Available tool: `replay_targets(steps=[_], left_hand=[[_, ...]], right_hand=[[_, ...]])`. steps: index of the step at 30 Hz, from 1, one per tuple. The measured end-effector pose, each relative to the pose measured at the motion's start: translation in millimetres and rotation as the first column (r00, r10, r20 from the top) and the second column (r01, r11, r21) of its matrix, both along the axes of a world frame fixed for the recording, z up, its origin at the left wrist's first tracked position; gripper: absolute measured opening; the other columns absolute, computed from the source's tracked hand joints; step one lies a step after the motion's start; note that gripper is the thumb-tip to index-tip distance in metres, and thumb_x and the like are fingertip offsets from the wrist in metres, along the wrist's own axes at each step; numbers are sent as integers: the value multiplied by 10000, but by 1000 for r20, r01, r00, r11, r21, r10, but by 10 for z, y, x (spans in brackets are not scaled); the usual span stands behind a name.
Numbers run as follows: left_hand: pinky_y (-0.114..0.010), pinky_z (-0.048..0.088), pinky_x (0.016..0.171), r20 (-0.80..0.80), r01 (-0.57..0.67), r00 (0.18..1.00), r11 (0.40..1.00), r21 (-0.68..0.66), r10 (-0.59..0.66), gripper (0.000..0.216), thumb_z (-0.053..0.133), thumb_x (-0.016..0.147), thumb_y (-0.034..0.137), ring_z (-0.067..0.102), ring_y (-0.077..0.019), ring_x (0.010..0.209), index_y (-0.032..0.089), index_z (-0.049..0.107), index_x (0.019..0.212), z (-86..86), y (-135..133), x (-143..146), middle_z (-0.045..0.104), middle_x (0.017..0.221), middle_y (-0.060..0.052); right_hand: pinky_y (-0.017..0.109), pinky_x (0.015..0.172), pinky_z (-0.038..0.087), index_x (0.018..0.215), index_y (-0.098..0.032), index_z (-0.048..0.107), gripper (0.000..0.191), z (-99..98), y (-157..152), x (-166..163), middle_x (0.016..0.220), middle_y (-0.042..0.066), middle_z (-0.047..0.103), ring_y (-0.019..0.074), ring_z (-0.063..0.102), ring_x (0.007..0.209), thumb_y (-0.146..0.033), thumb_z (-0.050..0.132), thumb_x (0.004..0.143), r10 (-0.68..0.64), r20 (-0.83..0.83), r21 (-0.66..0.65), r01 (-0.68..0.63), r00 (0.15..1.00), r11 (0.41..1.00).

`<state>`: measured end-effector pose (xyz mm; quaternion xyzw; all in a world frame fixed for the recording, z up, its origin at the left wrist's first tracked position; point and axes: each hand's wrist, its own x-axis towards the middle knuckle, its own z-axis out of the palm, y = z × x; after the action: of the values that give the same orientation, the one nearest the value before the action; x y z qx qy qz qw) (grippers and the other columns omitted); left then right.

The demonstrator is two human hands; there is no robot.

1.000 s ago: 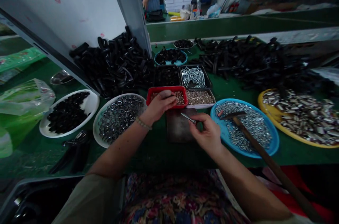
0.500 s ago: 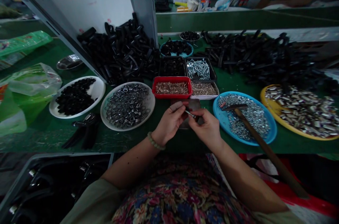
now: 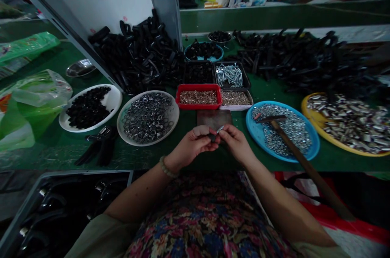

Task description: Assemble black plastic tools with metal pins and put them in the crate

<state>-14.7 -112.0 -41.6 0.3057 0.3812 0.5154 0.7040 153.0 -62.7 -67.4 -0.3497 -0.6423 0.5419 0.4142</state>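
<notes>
Above the front part of the bench my left hand (image 3: 195, 143) pinches a small dark part (image 3: 212, 137), mostly covered by its fingers. My right hand (image 3: 237, 141) is closed on a small silver metal pin (image 3: 219, 129), whose tip touches or nearly touches the dark part. Fingers hide where the two pieces meet. Just behind the hands lies a flat metal plate (image 3: 214, 117). Beyond it stand a red tray (image 3: 198, 107) of copper-coloured rivets, a pale tray (image 3: 236, 107) of similar small pieces, and a black tray of silver screws (image 3: 229, 75).
To the right, a hammer (image 3: 289, 144) rests across a blue plate (image 3: 252, 128) of small metal parts, beside a yellow plate (image 3: 315, 122) of metal sleeves. On the left are a plate of metal rings (image 3: 149, 118), a plate of black parts (image 3: 88, 107) and black-handled cutters (image 3: 99, 144). Black handles (image 3: 143, 59) are heaped behind.
Both hands have come slightly lower and nearer to me, uncovering more of the metal plate. The silver pin now points up between the fingertips. Across the bench, another person's hand has moved right.
</notes>
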Motion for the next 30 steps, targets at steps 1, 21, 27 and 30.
replay_targets(steps=[1, 21, 27, 30], left_hand=[[-321, 532, 805, -52, 9, 999, 1000, 13, -8, 220, 675, 793, 258, 661, -147, 799, 167, 636, 990, -6, -10, -12, 688, 908, -51], [-465, 425, 935, -943, 104, -292, 985, 135, 160, 221, 485, 871, 261, 588, -333, 1035, 123, 657, 879, 5, 702, -1493, 664, 993, -140], [-323, 520, 812, -575, -34, 818, 999, -8, 23, 367, 756, 674, 343, 661, -209, 884, 203, 634, 991, 86, 389, -391, 711, 924, -37], [-282, 523, 800, -353, 93, 931, 995, -23, -95, 465, 771, 675, 279, 667, -168, 859, 228, 585, 1098, 49, 363, 168, 709, 926, -12]], right_hand=[[254, 531, 482, 832, -205, 550, 269, -6, -4, -15, 646, -23, 589, 118, 556, 529, -466, 543, 900, 17, -49, -94, -21, 999, 995], [289, 766, 554, 1051, -213, 571, 153, -59, -160, 26, 902, 25, 675, 147, 694, 838, -224, 501, 916, 12, 82, 114, -21, 997, 993], [310, 906, 523, 1202, -172, 566, 308, 71, -187, 235, 1116, 98, 665, 161, 633, 1040, -145, 414, 935, 145, 325, 438, -284, 935, 853], [358, 964, 503, 1325, -181, 494, 403, 50, -160, 437, 1226, 110, 634, 179, 605, 1125, -142, 416, 932, -37, 299, 485, -118, 953, 866]])
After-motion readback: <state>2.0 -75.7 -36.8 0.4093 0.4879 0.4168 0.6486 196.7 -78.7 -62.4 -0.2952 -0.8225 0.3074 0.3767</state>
